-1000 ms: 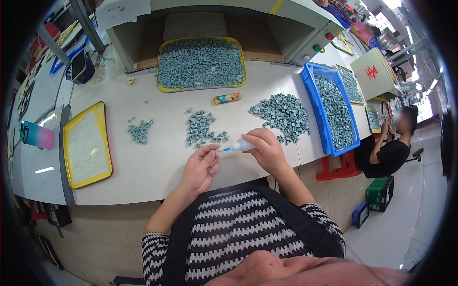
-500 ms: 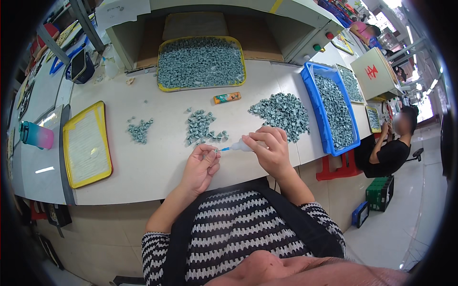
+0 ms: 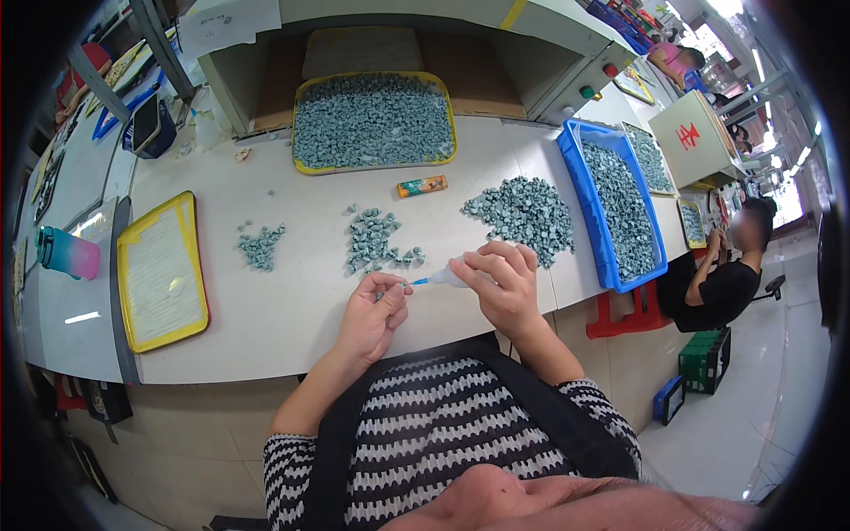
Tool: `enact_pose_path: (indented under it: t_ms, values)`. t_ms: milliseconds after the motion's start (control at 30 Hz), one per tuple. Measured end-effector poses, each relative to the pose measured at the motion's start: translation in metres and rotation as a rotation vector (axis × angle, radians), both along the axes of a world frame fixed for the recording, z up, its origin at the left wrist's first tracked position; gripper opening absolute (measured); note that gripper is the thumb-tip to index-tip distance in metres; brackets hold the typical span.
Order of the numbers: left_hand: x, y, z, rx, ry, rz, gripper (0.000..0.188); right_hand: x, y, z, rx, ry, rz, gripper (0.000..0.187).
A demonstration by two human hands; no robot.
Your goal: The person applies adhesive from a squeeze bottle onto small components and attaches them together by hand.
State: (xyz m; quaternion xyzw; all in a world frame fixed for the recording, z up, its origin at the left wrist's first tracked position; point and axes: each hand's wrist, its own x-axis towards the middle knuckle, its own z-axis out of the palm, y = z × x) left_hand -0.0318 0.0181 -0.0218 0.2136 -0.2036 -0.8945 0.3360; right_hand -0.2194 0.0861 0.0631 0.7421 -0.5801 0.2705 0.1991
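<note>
My left hand (image 3: 375,317) is closed in a pinch on a small grey-green piece (image 3: 405,288), mostly covered by the fingertips. My right hand (image 3: 505,285) grips a translucent white squeeze bottle (image 3: 448,278) with a thin blue tip, held sideways. That tip (image 3: 421,281) points left, right beside the pinched piece; whether they touch I cannot tell. Just beyond my left hand lies a loose cluster of grey-green pieces (image 3: 370,237). A smaller cluster (image 3: 259,248) is farther left, and a larger heap (image 3: 527,217) spreads beyond my right hand.
A yellow-rimmed tray (image 3: 299,159) full of pieces stands at the back, with an orange-green tube-shaped item (image 3: 422,186) before it. At right is a blue bin (image 3: 609,265) of pieces; at left, a white-lined yellow tray (image 3: 164,274) and a bottle (image 3: 69,253). A co-worker (image 3: 730,265) sits far right.
The squeeze bottle's tip has drawn back slightly to the right from the pinched piece. Both hands otherwise keep nearly the same place, and the view has shifted a little.
</note>
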Motion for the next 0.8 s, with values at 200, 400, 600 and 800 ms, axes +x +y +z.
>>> enact_pose_path:
  t_ms: [200, 400, 600, 800]
  values:
    - [0.001, 0.002, -0.003, 0.009, 0.035, -0.018, 0.006, -0.01, 0.0, -0.017, -0.007, -0.264, -0.048, 0.036]
    - [0.003, 0.003, 0.001, 0.037, -0.023, -0.036, 0.008, -0.016, 0.003, -0.06, 0.296, -0.884, -0.173, 0.032]
    - [0.004, 0.001, -0.002, 0.078, -0.017, -0.062, 0.008, -0.015, 0.0, -0.06, 0.341, -1.014, -0.077, 0.04]
    - [0.005, -0.002, 0.004, 0.19, 0.044, -0.125, 0.009, -0.065, 0.006, -0.058, 0.148, -0.422, -0.356, 0.012]
